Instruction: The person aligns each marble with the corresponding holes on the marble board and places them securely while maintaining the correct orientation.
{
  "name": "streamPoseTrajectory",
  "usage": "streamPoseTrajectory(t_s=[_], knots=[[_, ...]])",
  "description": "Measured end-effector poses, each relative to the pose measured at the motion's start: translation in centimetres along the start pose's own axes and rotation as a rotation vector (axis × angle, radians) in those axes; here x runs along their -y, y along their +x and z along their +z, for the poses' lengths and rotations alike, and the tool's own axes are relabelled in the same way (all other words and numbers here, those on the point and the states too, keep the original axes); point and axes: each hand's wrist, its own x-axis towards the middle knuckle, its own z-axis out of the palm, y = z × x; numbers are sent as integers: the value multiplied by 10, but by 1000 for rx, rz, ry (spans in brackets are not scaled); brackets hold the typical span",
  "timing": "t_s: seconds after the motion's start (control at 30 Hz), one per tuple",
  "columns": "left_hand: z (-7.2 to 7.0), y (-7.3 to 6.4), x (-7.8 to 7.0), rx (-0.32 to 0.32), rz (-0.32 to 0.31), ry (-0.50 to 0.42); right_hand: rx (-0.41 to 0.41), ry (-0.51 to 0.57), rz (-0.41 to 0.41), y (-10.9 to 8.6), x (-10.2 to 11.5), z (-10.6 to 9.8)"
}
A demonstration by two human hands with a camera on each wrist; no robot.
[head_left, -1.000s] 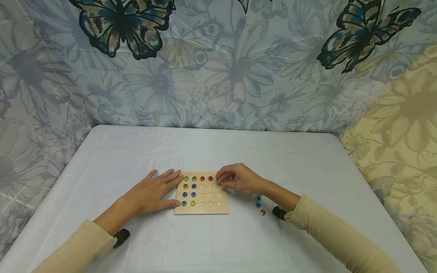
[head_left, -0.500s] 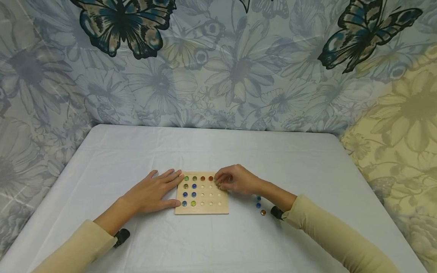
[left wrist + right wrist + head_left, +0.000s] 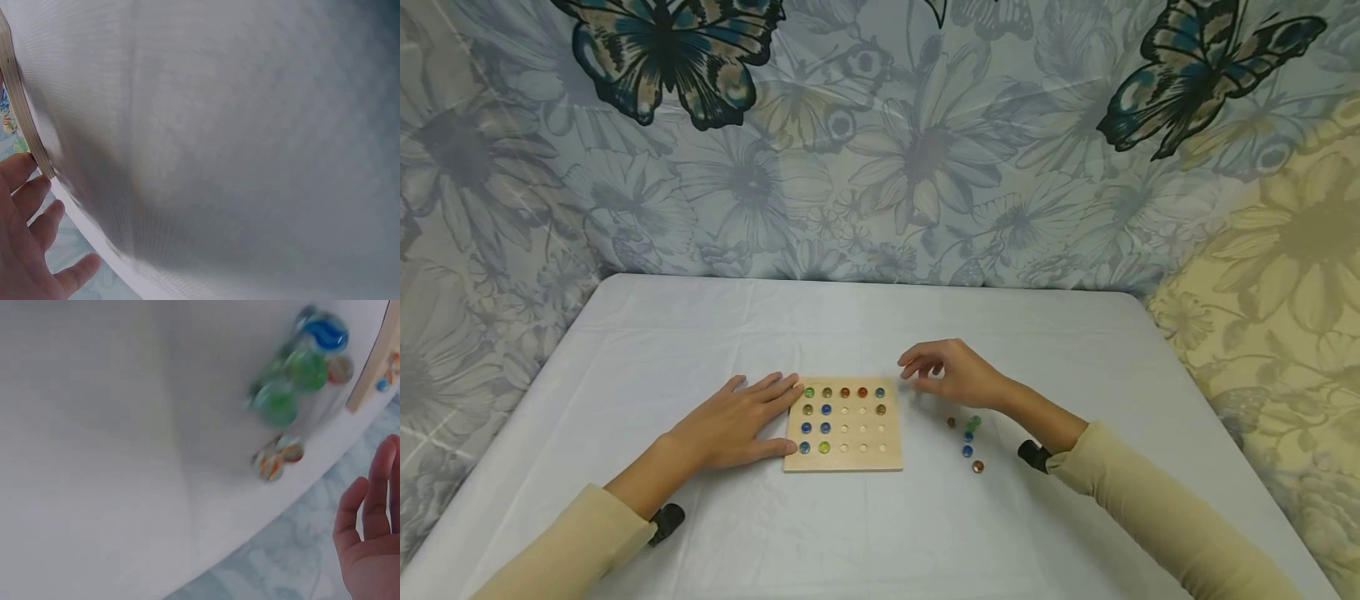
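A square wooden board (image 3: 872, 463) with rows of shallow round holes lies flat on the table, glass marbles sitting in some of them. My left hand (image 3: 741, 423) is spread along the board's left side, fingertips at its upper left corner and thumb at its lower left edge. Just past the upper right corner hovers my right hand (image 3: 957, 375), fingers loosely bent and nothing between them. An amber marble (image 3: 881, 410) sits at the right end of the second row, under a teal marble (image 3: 880, 392) in the top row. In the right wrist view, loose green marbles (image 3: 306, 370) appear left of the hand.
Right of the board, several loose marbles lie on the white cloth, among them a brown marble (image 3: 951, 422), a blue marble (image 3: 967, 451) and an orange marble (image 3: 977, 467). The white-covered table (image 3: 760, 317) meets a flower-and-butterfly cloth backdrop (image 3: 880, 200) behind.
My right hand has let go of the amber marble in the second row and risen up and right off the board, uncovering the top right marble. My left hand has stayed put.
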Motion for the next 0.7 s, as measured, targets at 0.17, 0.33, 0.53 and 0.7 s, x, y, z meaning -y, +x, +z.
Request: streamPoseTrajectory(t_s=[0.17,0.33,0.53,0.7], knots=[[1,0,1,-1,2,-4,-23,-15,60,-12,-17,-14],[2,1,1,3,0,-6,-10,-30,123,-25,-34,-19],[2,0,1,8,-5,-7,23,-18,156,-39,-45,-22],[1,0,0,8,-4,-10,32,-15,165,-47,-50,-22]])
